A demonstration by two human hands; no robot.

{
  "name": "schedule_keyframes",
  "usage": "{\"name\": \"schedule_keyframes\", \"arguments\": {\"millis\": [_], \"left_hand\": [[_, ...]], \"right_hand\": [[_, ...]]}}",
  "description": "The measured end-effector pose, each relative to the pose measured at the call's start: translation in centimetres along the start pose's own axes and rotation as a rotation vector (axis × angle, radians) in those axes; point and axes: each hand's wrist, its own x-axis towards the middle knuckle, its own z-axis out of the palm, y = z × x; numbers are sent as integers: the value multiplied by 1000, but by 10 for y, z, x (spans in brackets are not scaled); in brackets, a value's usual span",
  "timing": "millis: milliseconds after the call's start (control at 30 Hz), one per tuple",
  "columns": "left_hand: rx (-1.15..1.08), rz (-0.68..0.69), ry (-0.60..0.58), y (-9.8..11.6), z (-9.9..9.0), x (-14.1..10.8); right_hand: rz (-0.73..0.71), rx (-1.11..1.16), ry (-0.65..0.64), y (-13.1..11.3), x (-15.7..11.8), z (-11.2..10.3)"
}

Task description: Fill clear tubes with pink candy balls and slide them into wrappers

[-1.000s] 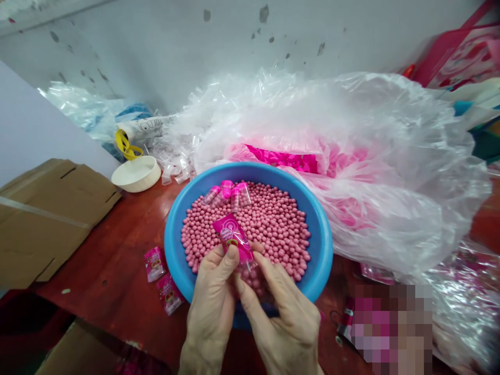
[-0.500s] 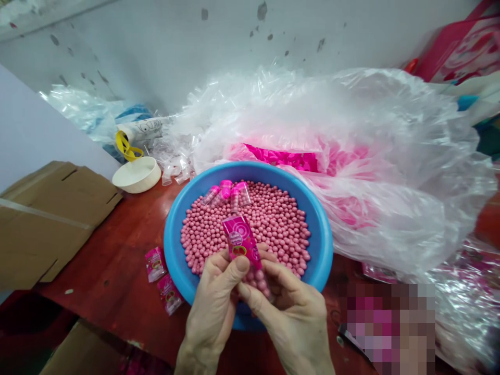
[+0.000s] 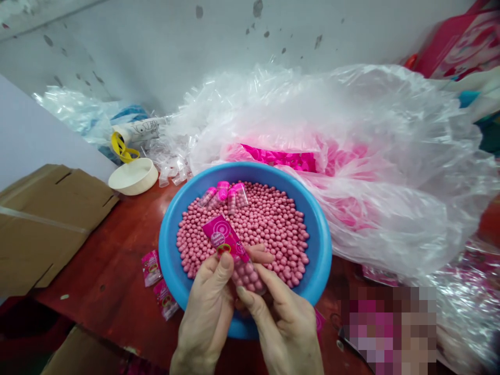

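Over the blue basin (image 3: 167,245), both hands grip one small clear tube (image 3: 248,277) filled with pink balls. A magenta printed sleeve (image 3: 226,237) covers its upper part and stands out flat beyond it, tilted up to the left. The thumb of my left hand (image 3: 209,307) presses on the sleeve's lower left side, fingers closed behind. Thumb and fingers of my right hand (image 3: 279,312) pinch the tube's lower end. Loose pink balls (image 3: 277,224) fill much of the basin. Several clear tubes with bright pink caps (image 3: 222,192) lie on them at the back.
Two printed sleeves (image 3: 151,268) lie left of the basin on the red table (image 3: 97,265). Farther left are a cardboard box (image 3: 50,224) and a white round lid (image 3: 133,177). A big plastic bag (image 3: 390,156) with pink pieces spreads behind and right. A blurred patch covers the lower right.
The sleeve and tube have tilted further to the left, and more of the ball-filled tube shows between my hands. Both hands have shifted slightly left and down in view.
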Motion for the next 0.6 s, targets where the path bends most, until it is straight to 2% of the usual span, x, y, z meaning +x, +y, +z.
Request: {"name": "schedule_keyframes", "arguments": {"millis": [100, 200, 400, 500, 600], "left_hand": [[10, 49, 56, -1, 2, -1], [47, 92, 72, -1, 3, -1], [30, 50, -49, -1, 1, -3], [13, 38, -36, -3, 1, -3], [4, 80, 77, -5, 4, -3]], "right_hand": [[-97, -89, -1, 2, -4, 0], [-130, -90, -31, 1, -4, 0], [-11, 66, -75, -2, -4, 0], [35, 100, 2, -4, -7, 4], [61, 127, 93, -9, -5, 9]]}}
